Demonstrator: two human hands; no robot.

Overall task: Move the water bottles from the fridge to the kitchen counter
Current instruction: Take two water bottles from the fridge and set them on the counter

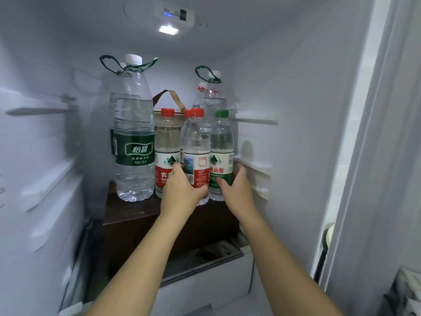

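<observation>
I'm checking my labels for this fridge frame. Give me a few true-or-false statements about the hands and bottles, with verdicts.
1. The left hand grips a red-capped bottle. True.
2. The right hand holds nothing. False: it grips the green-capped bottle.
3. The large bottle has a white cap. True.
4. The large bottle lies on its side. False: it stands upright on the dark shelf.

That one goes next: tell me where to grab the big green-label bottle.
Probably take the big bottle by its neck or green strap, from the front left: its body looks too wide for one hand, and a small bottle stands close on its right.
</observation>
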